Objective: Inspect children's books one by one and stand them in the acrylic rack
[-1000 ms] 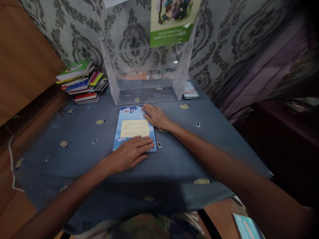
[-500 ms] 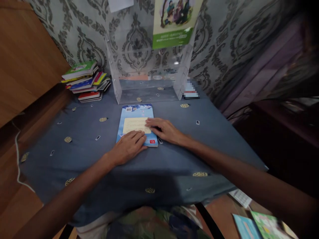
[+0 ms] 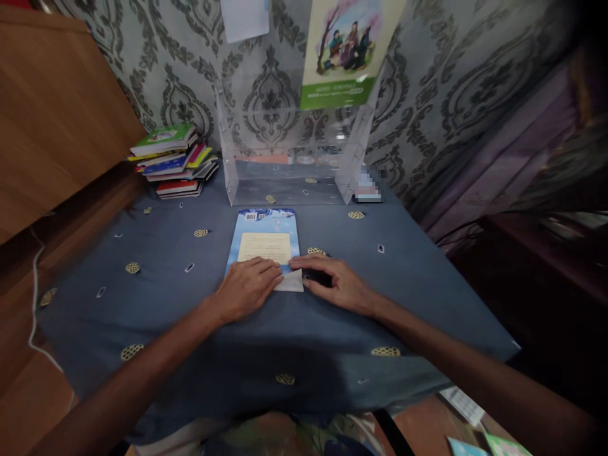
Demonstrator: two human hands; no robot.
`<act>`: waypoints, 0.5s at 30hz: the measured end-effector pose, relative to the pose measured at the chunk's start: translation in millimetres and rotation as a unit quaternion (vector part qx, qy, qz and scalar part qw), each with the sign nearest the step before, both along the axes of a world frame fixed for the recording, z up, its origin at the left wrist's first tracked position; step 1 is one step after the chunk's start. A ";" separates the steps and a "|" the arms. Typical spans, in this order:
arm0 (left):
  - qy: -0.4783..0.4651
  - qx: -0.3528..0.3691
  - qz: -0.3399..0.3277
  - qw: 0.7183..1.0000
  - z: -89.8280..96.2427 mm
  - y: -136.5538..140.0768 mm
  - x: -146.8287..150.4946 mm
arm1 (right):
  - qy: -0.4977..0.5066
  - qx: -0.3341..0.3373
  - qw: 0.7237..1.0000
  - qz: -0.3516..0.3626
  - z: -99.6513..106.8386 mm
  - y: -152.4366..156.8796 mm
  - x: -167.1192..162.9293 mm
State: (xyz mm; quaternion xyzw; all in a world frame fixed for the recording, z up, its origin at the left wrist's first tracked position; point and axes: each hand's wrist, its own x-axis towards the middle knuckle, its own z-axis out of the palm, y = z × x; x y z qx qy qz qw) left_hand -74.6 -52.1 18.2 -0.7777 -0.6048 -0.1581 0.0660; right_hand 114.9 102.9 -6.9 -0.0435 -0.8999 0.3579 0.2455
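Observation:
A blue paperback book (image 3: 268, 221) with a cream text panel lies on the cloth, its barcode end away from me. Its near right cover corner (image 3: 291, 282) is bent up, showing a pale inner side. My left hand (image 3: 249, 285) lies flat across the near left part of the book, fingers stretched out. At the right edge my right hand (image 3: 339, 283) has its fingertips on the cover by the bent corner. Its thumb is spread from the fingers and reaches the book's edge. Part of the near edge is hidden under my left hand.
A clear acrylic stand (image 3: 285, 187) behind the book holds a green-and-cream book (image 3: 342, 57). Stacked books (image 3: 168, 161) sit at the back left. The table (image 3: 190, 329) has a dark blue patterned cloth. More books (image 3: 503, 445) lie below its right edge.
My right hand has slid from the cream panel toward the book's near right corner. That corner, flat before, is now bent up. My left hand stays on the book; the view has shifted slightly.

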 end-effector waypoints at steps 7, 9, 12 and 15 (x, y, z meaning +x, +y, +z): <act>-0.053 -0.015 0.013 0.998 2.2 0.6 -4.0 | 0.002 -0.010 1.000 0.001 1.0 0.4 -1.0; -0.069 -0.013 0.012 0.997 1.7 0.3 -5.0 | 0.004 -0.008 1.000 -0.002 0.6 0.7 -1.0; -0.074 -0.006 -0.009 0.997 -1.8 -1.6 -7.1 | -0.002 0.010 1.000 0.000 0.0 0.6 -0.5; -0.060 -0.010 -0.043 0.997 -6.3 -8.7 -15.9 | -0.008 0.041 0.999 0.008 -0.2 -0.8 1.1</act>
